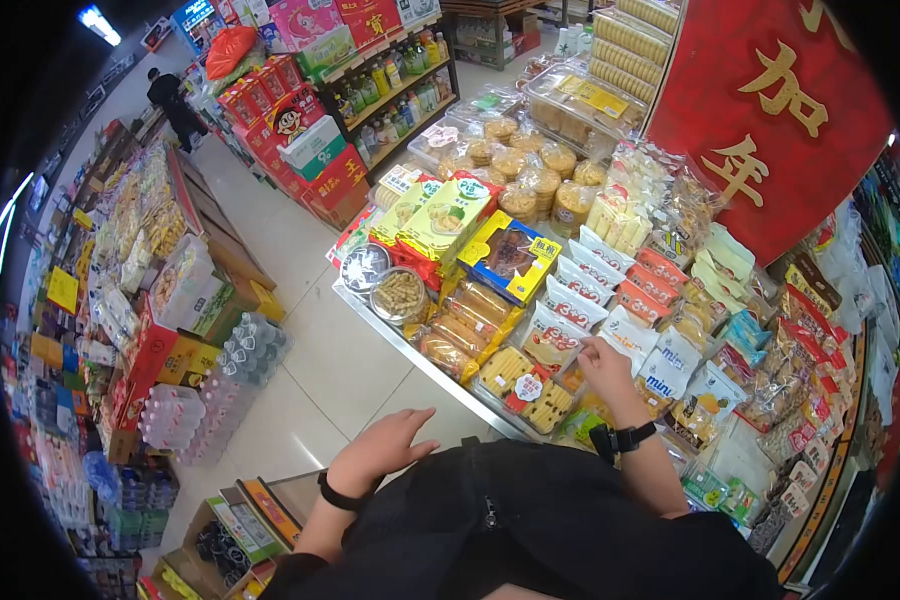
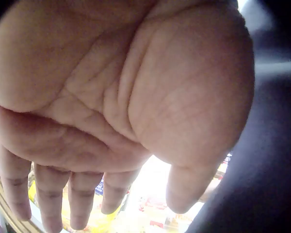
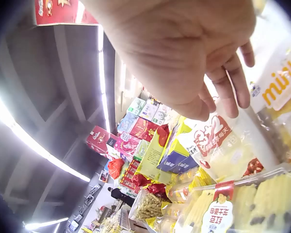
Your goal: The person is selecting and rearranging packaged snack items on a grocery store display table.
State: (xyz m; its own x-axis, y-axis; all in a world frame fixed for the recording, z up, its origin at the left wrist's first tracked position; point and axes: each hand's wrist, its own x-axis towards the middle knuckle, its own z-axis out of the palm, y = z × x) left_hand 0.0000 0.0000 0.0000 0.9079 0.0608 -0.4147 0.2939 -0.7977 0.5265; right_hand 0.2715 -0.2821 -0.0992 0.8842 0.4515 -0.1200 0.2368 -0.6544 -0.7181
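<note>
The left hand, palm open and fingers extended with the thumb set apart, held nothing beside the counter. The right hand was loosely bent, with no visible pinch; whether its fingertips touched the white bag could not be told. The bag lay just beyond that hand, behind the clear pastry packs and at the near end of a row of similar bags. Likely faults, by judgement: a low or sideways sweep of the fingers could have nudged the packs towards the rim, and a pull on one bag could have slid its closely set neighbours; a hard squeeze could have crushed the contents. The bag's red-lettered face was turned up towards the wearer, its top edge away from them; its long axis appeared to run obliquely inward, the lower end being partly hidden.
</note>
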